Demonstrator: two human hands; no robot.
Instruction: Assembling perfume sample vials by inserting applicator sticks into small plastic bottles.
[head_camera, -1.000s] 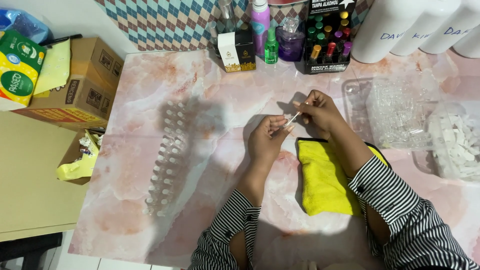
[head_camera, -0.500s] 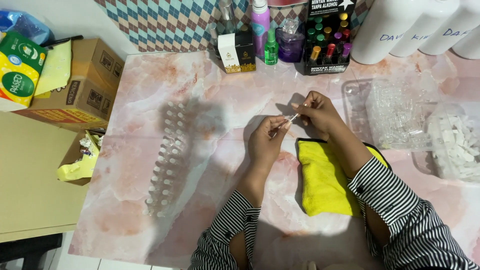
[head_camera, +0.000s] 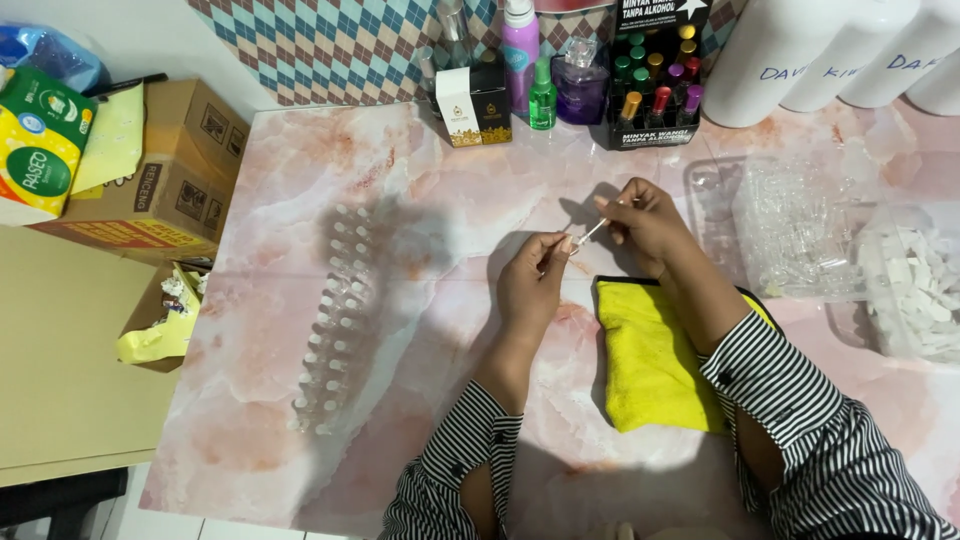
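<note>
— What are the hands doing?
— Both meet over the pink marble table (head_camera: 300, 180). The left hand (head_camera: 532, 285) and right hand (head_camera: 645, 222) pinch a small thin vial (head_camera: 590, 233) between fingertips, one hand at each end; the fingers are closed tight on it, the rest curled in.
— Where exactly is the vial?
— In the air between the hands, just above the top edge of the yellow cloth (head_camera: 655, 360), tilted up toward the right hand.
— And around them?
— A double row of small clear vials (head_camera: 335, 320) stands well to the left. To the right, a clear plastic tray (head_camera: 790, 235) of more vials, and a tub of white caps (head_camera: 915, 285). Perfume bottles (head_camera: 560, 70) line the back edge
</note>
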